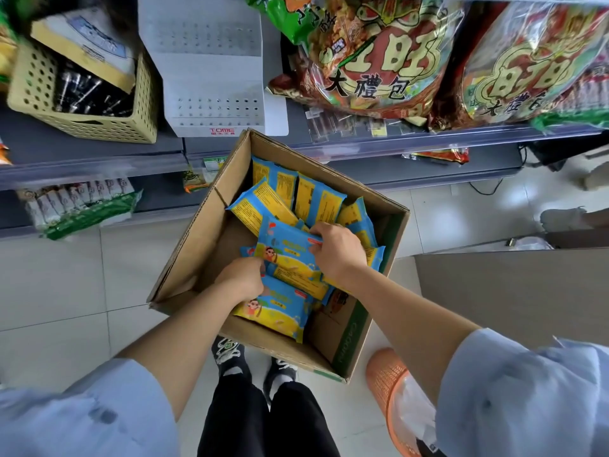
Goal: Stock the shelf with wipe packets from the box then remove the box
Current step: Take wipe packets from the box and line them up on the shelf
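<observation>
Wipe packet point(286, 249) face-up, long axis left-right

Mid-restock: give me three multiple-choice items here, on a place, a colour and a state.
1. The yellow perforated plastic basket sits where from the white perforated display stand? A on top B right C left
2. The soft wipe packets in the brown cardboard box are: A red-white B blue-yellow C green-black
3. The left hand and right hand: A grip packets inside the box B grip its rim C hang open above it
1 C, basket stands left of it; 2 B, wrappers show both colours; 3 A, fingers curl round packets.
</observation>
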Demonstrator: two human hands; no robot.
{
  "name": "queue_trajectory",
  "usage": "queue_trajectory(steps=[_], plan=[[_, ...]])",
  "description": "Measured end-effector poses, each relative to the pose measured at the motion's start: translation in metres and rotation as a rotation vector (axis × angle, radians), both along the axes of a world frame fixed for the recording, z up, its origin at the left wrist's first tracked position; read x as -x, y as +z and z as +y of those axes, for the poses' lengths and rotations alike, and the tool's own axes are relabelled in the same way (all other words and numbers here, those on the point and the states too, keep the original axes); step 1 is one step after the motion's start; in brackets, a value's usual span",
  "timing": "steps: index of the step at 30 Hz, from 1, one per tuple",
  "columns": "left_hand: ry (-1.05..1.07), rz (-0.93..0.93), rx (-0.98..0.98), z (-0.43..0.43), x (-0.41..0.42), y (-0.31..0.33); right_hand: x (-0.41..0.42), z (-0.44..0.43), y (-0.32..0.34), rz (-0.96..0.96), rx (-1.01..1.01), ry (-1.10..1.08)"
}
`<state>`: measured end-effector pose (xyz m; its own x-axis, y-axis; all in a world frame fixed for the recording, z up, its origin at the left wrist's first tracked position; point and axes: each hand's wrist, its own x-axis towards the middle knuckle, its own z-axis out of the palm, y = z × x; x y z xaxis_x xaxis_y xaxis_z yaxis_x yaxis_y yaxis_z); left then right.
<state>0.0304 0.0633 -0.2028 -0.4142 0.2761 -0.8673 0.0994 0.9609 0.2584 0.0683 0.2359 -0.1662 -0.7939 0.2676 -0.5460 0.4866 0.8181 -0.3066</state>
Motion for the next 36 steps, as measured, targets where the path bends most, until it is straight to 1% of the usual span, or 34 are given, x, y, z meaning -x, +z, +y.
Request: queue_trajectory(steps=[6, 9, 12, 17, 20, 28, 36], plan=[[0.097, 0.049, -0.148, -0.002, 0.009, 0.033, 0.002, 0.000, 0.013, -0.002, 0.075, -0.061], [0.122, 0.133, -0.199, -0.009, 0.011, 0.054, 0.004, 0.002, 0.029, 0.023, 0.093, -0.073], [0.148, 0.227, -0.222, -0.018, 0.014, 0.081, 0.010, 0.004, 0.054, 0.069, 0.076, -0.041], [0.228, 0.414, -0.241, -0.043, 0.020, 0.146, 0.029, -0.007, 0.109, 0.183, 0.030, 0.054], [0.297, 0.502, -0.292, -0.065, 0.025, 0.188, 0.043, -0.022, 0.143, 0.257, 0.027, 0.098], [0.413, 0.743, -0.331, -0.158, 0.032, 0.290, 0.070, -0.100, 0.234, 0.464, 0.076, 0.197], [0.454, 0.874, -0.349, -0.276, 0.025, 0.375, 0.083, -0.217, 0.319, 0.614, 0.117, 0.315]])
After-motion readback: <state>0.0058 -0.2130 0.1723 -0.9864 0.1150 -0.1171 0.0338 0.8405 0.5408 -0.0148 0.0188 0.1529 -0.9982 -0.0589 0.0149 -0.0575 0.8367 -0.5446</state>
